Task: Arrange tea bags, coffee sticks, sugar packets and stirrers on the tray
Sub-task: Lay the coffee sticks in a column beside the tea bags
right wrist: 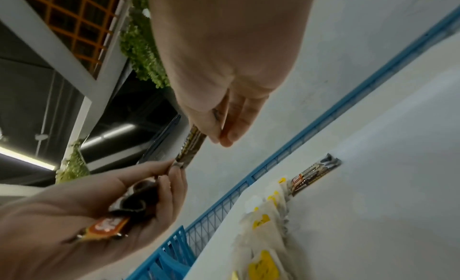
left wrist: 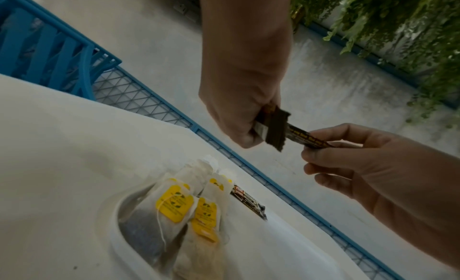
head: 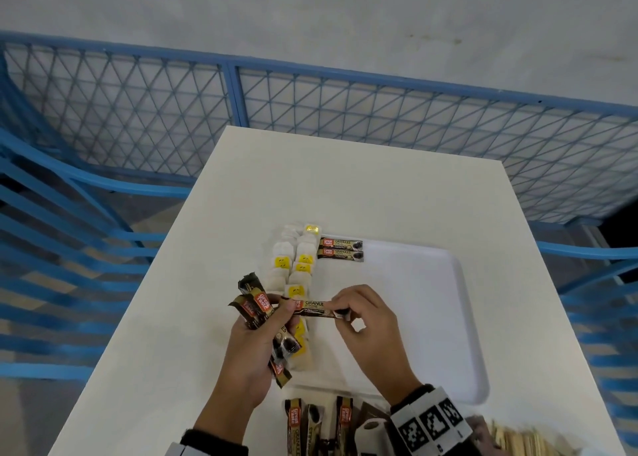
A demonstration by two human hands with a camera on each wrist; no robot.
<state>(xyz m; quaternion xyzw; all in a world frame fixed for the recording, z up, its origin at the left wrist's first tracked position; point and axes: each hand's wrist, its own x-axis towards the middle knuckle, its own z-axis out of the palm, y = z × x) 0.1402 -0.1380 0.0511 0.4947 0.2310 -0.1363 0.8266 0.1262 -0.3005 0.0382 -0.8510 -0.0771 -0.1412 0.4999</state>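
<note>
My left hand [head: 272, 321] grips a bundle of brown coffee sticks [head: 253, 303] above the tray's left edge. My right hand [head: 340, 312] pinches the far end of one coffee stick [head: 316, 307] that still reaches into the left hand's bundle [left wrist: 272, 126]. This stick [right wrist: 191, 146] spans level between both hands. Two coffee sticks [head: 340, 249] lie side by side at the far left corner of the white tray [head: 448, 317]. A double row of tea bags [head: 297, 265] with yellow tags runs along the tray's left side, partly hidden by my left hand.
More coffee sticks [head: 310, 424] lie on the white table [head: 172, 317] at the near edge. Wooden stirrers [head: 518, 438] sit at the near right, partly hidden behind my right wrist. A blue mesh fence [head: 345, 110] runs behind the table, and blue chairs [head: 51, 231] stand to the left.
</note>
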